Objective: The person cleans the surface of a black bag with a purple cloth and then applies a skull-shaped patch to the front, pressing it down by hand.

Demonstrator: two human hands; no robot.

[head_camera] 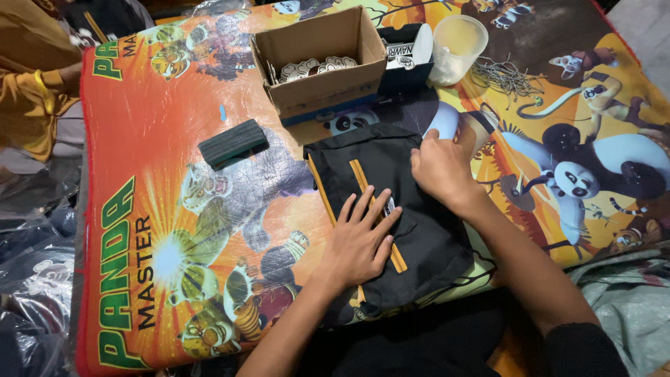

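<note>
Your left hand (359,241) is lying flat and open on the folded black fabric garment with orange stripes (412,230), with the fingers spread and pointing away from you, and it is gripping nothing. The palm is pressing on the lower middle part of the garment, across one of the orange stripes. Your right hand (440,167) is resting a little farther, on the upper right edge of the same garment. Its fingers are curling down onto the cloth, and you cannot tell from this view whether they are pinching the fabric or only pressing on it. The garment is lying near your edge of the colourful cartoon-printed mat (174,230), which is covering the work surface.

To the left of the garment and apart from it, a dark green ribbed rectangular block (232,143) is lying on the mat. Farther away, an open brown cardboard box (321,66) is standing with some white and dark round pieces inside. Just beside it on the right, a translucent plastic cup (457,49) is standing, and a heap of thin grey metal wires (506,77) is lying near the cup. At the far left, another person's sleeve in mustard yellow (28,91) is showing.
</note>
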